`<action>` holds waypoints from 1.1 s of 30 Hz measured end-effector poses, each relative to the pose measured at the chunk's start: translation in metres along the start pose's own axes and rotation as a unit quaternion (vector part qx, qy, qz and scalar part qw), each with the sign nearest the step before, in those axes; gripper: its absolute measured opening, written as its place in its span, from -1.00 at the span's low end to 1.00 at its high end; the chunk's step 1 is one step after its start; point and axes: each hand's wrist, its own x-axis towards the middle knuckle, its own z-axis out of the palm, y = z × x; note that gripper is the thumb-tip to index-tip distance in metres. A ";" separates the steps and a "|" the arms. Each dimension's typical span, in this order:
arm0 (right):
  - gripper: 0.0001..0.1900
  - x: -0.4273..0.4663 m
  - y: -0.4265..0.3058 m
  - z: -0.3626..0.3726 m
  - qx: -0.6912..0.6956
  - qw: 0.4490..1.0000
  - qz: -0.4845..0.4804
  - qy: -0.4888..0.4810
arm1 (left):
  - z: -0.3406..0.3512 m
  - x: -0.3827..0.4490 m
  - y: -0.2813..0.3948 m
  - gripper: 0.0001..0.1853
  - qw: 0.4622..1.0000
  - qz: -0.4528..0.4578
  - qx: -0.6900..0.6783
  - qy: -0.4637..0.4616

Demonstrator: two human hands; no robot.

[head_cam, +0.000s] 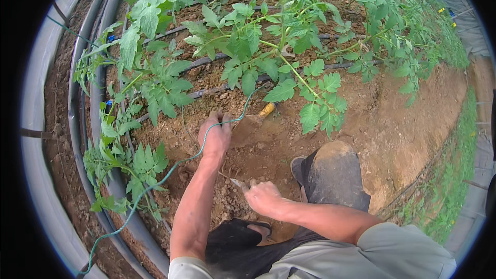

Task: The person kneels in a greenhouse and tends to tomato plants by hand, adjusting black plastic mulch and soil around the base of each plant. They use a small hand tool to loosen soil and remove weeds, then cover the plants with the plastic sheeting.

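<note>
My left hand (215, 135) is low over the brown soil, its fingers bent and their tips partly hidden. Whether it pinches anything cannot be seen. A green twine (188, 159) passes across it, running from the plants to the lower left. Nearer my body, my right hand (264, 198) grips a small metal hand tool (235, 182) whose tip points left, close to the soil. Its exact kind is unclear. Beyond my left hand lies a yellow tool handle (267, 109), with what looks like a soil-covered blade beside it.
Tomato plants (281, 50) spread ahead, and more tomato foliage (133, 162) hangs on the left. Black drip lines (205, 60) cross the bed. Thick grey pipes (99, 97) run along the left side, beside plastic sheeting (35, 104). My knee (335, 170) is at right.
</note>
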 end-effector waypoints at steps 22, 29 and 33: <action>-0.73 -0.255 0.018 -0.179 0.695 0.573 0.436 0.000 | -0.088 -0.234 0.168 -0.64 0.973 0.049 0.122 -0.192; -0.40 -0.352 -0.034 -0.355 0.509 0.805 0.284 0.110 | -0.167 -0.303 0.346 -0.66 0.936 -0.140 -0.177 -0.270; -0.44 -0.390 -0.059 -0.384 0.460 0.823 0.231 0.239 | -0.193 -0.312 0.441 -0.75 0.914 -0.129 -0.290 -0.254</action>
